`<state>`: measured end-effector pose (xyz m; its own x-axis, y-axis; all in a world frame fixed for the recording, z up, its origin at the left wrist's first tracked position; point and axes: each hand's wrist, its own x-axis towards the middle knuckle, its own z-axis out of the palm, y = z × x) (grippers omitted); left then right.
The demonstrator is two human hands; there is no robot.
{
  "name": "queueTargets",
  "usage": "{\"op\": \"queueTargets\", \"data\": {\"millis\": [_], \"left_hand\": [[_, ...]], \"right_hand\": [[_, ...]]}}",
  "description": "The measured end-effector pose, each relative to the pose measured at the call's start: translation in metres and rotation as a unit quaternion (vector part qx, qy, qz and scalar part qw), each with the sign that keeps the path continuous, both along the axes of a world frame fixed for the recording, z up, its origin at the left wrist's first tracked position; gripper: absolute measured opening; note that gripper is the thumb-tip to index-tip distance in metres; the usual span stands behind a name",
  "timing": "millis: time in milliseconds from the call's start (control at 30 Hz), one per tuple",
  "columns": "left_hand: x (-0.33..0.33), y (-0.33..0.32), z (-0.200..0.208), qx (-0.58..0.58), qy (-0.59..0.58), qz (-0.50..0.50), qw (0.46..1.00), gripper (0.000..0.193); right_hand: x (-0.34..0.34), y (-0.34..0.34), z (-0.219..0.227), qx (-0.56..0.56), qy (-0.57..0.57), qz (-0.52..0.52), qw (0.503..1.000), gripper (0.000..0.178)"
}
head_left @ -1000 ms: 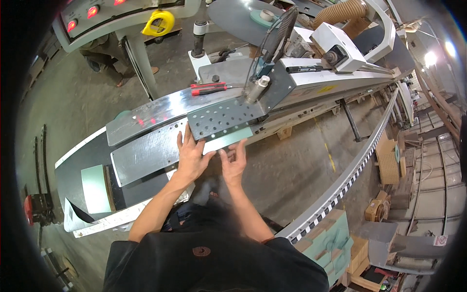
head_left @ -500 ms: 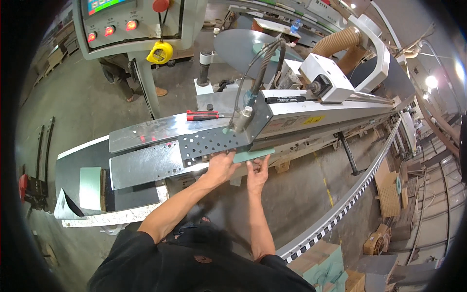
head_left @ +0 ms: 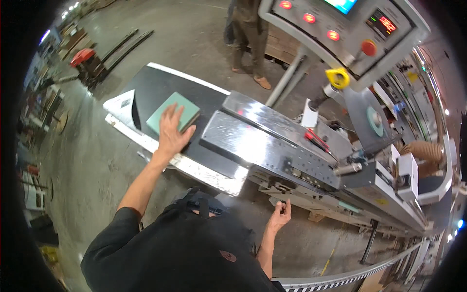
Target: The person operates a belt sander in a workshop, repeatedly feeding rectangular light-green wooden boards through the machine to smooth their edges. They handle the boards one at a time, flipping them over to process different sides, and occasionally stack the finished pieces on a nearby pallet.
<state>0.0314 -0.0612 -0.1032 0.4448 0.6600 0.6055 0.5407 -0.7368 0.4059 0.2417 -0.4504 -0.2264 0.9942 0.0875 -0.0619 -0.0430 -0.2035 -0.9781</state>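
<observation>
My left hand (head_left: 171,134) reaches over a stack of pale green rectangular panels (head_left: 187,104) on the black table (head_left: 155,83). Its fingers are spread on the top panel, with the thumb off to the side. Lower right, my right hand (head_left: 278,217) hangs just in front of the machine's side, fingers loosely bent and apart, with nothing visible in it. A narrow pale green panel (head_left: 348,207) sits in the machine's side, under the housing and to the right of that hand.
Metal guide plates (head_left: 238,136) run from the table to the machine. A red-handled tool (head_left: 316,139) lies on them. Above hangs a control panel (head_left: 350,29) with a yellow tape measure (head_left: 337,78). Another person (head_left: 249,39) stands beyond; a red pallet jack (head_left: 83,58) is far left.
The view has swung left. My left hand has left the narrow green panel and moved to the stack. My right hand has let go of that panel, which has moved along the machine.
</observation>
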Motion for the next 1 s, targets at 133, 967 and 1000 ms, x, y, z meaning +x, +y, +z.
{"op": "queueTargets", "data": {"millis": [133,967,1000], "left_hand": [[-0.043,0.041,-0.028,-0.085,0.198,0.126,0.968,0.109],[0.051,0.014,0.013,-0.077,0.219,-0.362,0.903,0.100],[0.066,0.008,0.007,-0.060,0.225,-0.387,0.892,0.100]], "right_hand": [[-0.028,0.048,0.018,-0.006,0.008,0.095,0.995,0.050],[-0.100,0.139,0.056,-0.013,-0.137,0.106,0.985,0.051],[-0.099,0.144,0.060,-0.007,-0.146,0.095,0.985,0.055]]}}
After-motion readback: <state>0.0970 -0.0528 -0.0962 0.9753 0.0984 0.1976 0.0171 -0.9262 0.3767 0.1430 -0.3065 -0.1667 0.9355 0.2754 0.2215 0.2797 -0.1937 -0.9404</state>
